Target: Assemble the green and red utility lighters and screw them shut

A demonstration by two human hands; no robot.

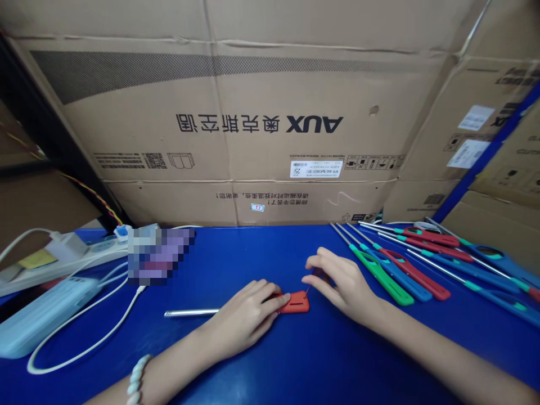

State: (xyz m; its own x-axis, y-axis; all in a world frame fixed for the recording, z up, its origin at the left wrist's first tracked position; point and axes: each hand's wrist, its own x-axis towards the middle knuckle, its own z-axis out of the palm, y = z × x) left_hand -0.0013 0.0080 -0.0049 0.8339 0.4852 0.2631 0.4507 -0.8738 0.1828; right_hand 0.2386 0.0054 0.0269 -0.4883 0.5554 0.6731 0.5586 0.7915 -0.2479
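A long lighter with a red handle [296, 302] and a thin metal tube [189, 312] lies across the blue table [270, 360], tube pointing left. My left hand [247, 318] lies over the handle's middle, fingers curled down on it. My right hand [337, 281] hovers just right of the handle's end, thumb and forefinger pinched on a small thin thing I cannot make out, touching the red end.
Several more long lighters in green [382, 275], blue and red [415, 275] lie in a row at the right. At left are a power strip [63, 259], a pale blue power bank [46, 315] and white cables. Cardboard boxes [253, 112] wall off the back.
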